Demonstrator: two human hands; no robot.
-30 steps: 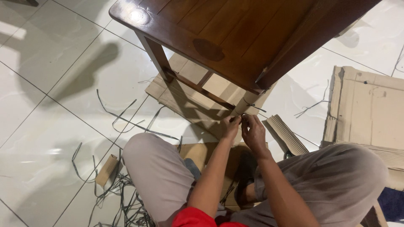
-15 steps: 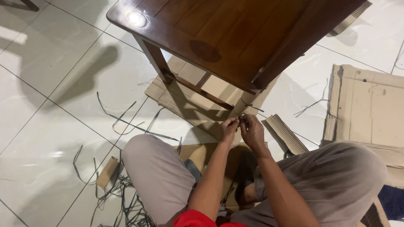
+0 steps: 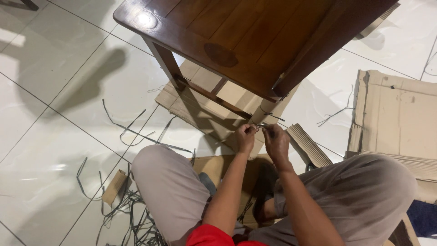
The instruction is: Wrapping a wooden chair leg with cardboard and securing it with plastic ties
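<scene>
Below the near corner of the dark wooden table (image 3: 255, 41), your two hands meet close together at the foot of its cardboard-wrapped leg (image 3: 265, 110). Your left hand (image 3: 246, 138) pinches a thin dark strap (image 3: 260, 124) between thumb and fingertips, and your right hand (image 3: 276, 141) closes its fingers on the same strap just beside it; the strap runs between them, right against the leg. You sit on the white tiled floor (image 3: 54, 118) with your knees spread, flattened cardboard (image 3: 200, 102) under the table and under your legs. Cut strap pieces (image 3: 132, 132) lie scattered on the tiles to your left, and a large cardboard sheet (image 3: 400, 114) lies to your right.
</scene>
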